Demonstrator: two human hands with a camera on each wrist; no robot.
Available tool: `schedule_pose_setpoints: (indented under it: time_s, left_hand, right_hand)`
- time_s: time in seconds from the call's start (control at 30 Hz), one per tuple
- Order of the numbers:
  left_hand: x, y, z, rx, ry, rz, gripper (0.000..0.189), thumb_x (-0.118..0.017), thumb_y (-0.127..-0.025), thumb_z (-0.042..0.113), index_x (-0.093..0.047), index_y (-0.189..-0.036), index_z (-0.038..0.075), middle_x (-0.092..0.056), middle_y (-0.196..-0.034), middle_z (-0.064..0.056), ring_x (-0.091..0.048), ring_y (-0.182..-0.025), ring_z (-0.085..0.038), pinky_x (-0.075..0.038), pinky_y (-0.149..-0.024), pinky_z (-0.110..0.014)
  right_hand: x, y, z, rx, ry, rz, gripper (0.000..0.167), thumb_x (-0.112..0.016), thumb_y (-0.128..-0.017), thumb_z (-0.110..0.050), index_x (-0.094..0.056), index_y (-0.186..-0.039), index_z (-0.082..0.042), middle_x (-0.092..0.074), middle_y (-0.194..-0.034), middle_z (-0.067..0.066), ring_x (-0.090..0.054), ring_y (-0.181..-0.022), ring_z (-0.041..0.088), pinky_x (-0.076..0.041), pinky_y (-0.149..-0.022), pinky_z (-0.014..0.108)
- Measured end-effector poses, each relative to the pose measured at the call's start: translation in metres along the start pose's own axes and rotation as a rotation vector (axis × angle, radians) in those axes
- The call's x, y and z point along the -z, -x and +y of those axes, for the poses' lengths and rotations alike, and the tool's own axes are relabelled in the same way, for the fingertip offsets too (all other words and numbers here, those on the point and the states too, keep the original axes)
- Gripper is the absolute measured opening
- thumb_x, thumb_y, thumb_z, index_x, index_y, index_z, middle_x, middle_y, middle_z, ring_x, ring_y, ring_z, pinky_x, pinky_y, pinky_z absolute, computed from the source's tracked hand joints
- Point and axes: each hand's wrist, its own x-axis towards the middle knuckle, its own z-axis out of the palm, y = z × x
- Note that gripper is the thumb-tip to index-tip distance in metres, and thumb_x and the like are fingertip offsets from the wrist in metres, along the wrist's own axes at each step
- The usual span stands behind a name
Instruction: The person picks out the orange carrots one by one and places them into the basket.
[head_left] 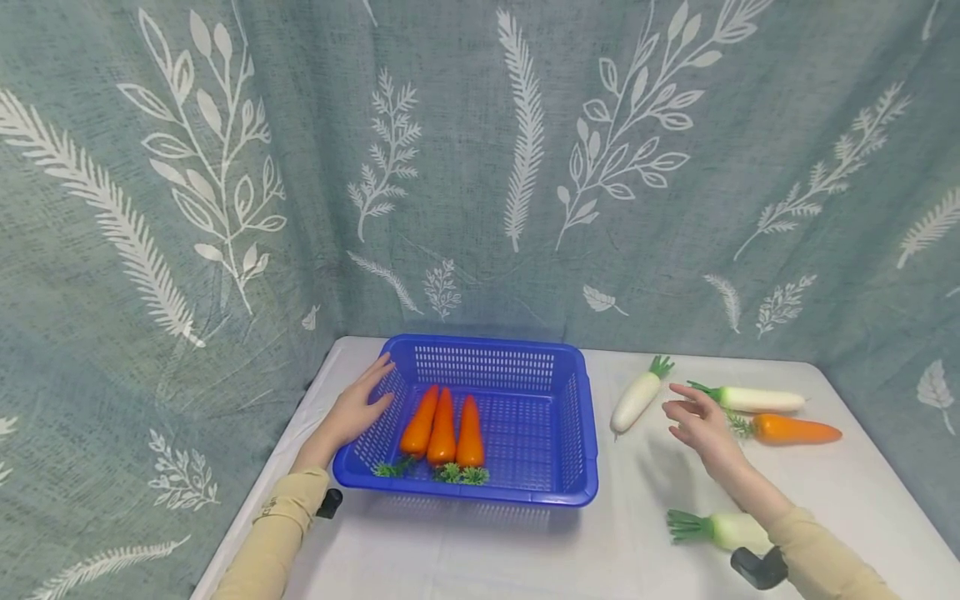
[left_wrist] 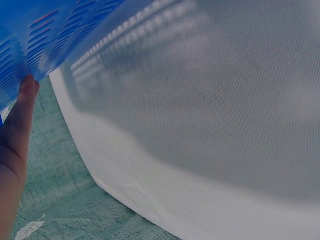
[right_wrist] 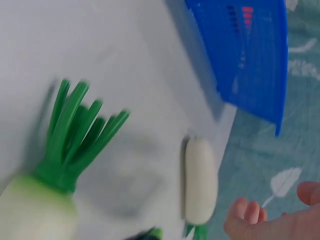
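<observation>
Left hand [head_left: 356, 410] rests flat on basket [head_left: 480, 346]; right hand [head_left: 701, 423] spread among radishes [head_left: 636, 397].

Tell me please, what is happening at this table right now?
A person works with toy vegetables at a white table. The left hand rests against the left wall of a blue basket, which holds three orange carrots side by side. The right hand hovers open above the table and holds nothing. Near it lie three white radishes and one more carrot.
</observation>
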Motion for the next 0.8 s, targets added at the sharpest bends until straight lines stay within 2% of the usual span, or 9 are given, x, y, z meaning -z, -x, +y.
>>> schedule_pose_setpoints:
  time_s: [0.1, 0.23, 0.33, 0.4, 0.47, 0.57, 0.63, 0.7, 0.8]
  left_hand:
    - [0.001, 0.0, -0.001, 0.002, 0.004, 0.002, 0.053, -0.053, -0.093, 0.008, -0.037, -0.142, -0.004, -0.024, -0.155, -0.02, -0.028, -0.139, -0.043, -0.025, -0.112, -0.059]
    - [0.001, 0.0, -0.002, -0.003, 0.001, 0.006, 0.053, -0.053, -0.093, 0.008, -0.037, -0.142, -0.005, -0.025, -0.155, -0.02, -0.028, -0.139, -0.043, -0.025, -0.112, -0.058]
    - [0.0, 0.0, -0.002, -0.007, -0.004, 0.009, 0.053, -0.053, -0.093, 0.008, -0.037, -0.142, -0.005, -0.025, -0.155, -0.02, -0.028, -0.139, -0.043, -0.025, -0.112, -0.058]
    - [0.0, 0.0, -0.003, -0.008, -0.005, 0.01, 0.053, -0.053, -0.093, 0.008, -0.037, -0.142, -0.005, -0.025, -0.155, -0.02, -0.029, -0.139, -0.043, -0.025, -0.112, -0.058]
    - [0.0, 0.001, -0.003, -0.005, -0.004, 0.009, 0.053, -0.053, -0.093, 0.008, -0.037, -0.142, -0.004, -0.025, -0.155, -0.02, -0.029, -0.139, -0.043, -0.025, -0.112, -0.058]
    - [0.0, 0.001, -0.003, -0.001, 0.001, 0.008, 0.053, -0.053, -0.093, 0.008, -0.037, -0.142, -0.004, -0.025, -0.155, -0.02, -0.028, -0.139, -0.043, -0.025, -0.112, -0.058]
    - [0.0, 0.001, -0.002, 0.002, 0.003, 0.008, 0.053, -0.053, -0.094, 0.008, -0.037, -0.143, -0.004, -0.024, -0.155, -0.019, -0.028, -0.139, -0.043, -0.025, -0.112, -0.058]
    - [0.001, 0.001, -0.002, 0.002, 0.004, 0.008, 0.053, -0.053, -0.094, 0.008, -0.037, -0.143, -0.004, -0.024, -0.155, -0.019, -0.028, -0.14, -0.042, -0.025, -0.112, -0.058]
    - [0.001, 0.001, -0.002, 0.001, 0.002, 0.01, 0.053, -0.053, -0.093, 0.008, -0.037, -0.142, -0.004, -0.024, -0.155, -0.019, -0.028, -0.14, -0.042, -0.025, -0.112, -0.058]
  right_hand:
    - [0.009, -0.003, 0.004, -0.032, 0.012, 0.039, 0.062, -0.052, -0.097, -0.025, -0.025, -0.148, -0.002, -0.047, -0.127, 0.009, -0.051, -0.088, -0.009, -0.051, -0.091, 0.022]
    - [0.021, -0.007, 0.01, -0.065, 0.027, 0.112, 0.063, -0.051, -0.097, -0.026, -0.024, -0.149, -0.002, -0.042, -0.135, 0.015, -0.05, -0.096, -0.001, -0.046, -0.102, 0.036]
    - [0.031, -0.011, 0.015, -0.092, 0.011, 0.173, 0.065, -0.051, -0.096, -0.026, -0.022, -0.149, -0.002, -0.042, -0.134, 0.016, -0.051, -0.102, 0.006, -0.046, -0.102, 0.036]
    - [0.036, -0.013, 0.018, -0.114, 0.008, 0.219, 0.065, -0.049, -0.096, -0.027, -0.02, -0.15, -0.003, -0.041, -0.135, 0.018, -0.05, -0.106, 0.011, -0.051, -0.096, 0.029]
    - [0.042, -0.014, 0.021, -0.131, -0.004, 0.263, 0.066, -0.048, -0.096, -0.026, -0.019, -0.151, -0.004, -0.038, -0.139, 0.023, -0.049, -0.116, 0.024, -0.053, -0.084, 0.019]
    - [0.05, -0.017, 0.025, -0.163, -0.025, 0.335, 0.067, -0.047, -0.096, -0.027, -0.018, -0.151, -0.003, -0.029, -0.146, 0.03, -0.043, -0.123, 0.035, -0.05, -0.065, 0.008]
    - [0.056, -0.018, 0.027, -0.189, -0.05, 0.373, 0.067, -0.047, -0.095, -0.026, -0.018, -0.151, -0.003, -0.024, -0.15, 0.031, -0.052, -0.113, 0.031, -0.049, -0.06, 0.008]
    - [0.062, -0.019, 0.029, -0.223, -0.043, 0.403, 0.068, -0.047, -0.094, -0.028, -0.017, -0.151, -0.004, -0.022, -0.151, 0.031, -0.058, -0.095, 0.019, -0.049, -0.059, 0.009]
    - [0.07, -0.021, 0.033, -0.258, -0.017, 0.449, 0.068, -0.046, -0.093, -0.029, -0.019, -0.151, -0.004, -0.027, -0.148, 0.031, -0.052, -0.066, 0.001, -0.05, -0.057, 0.012]
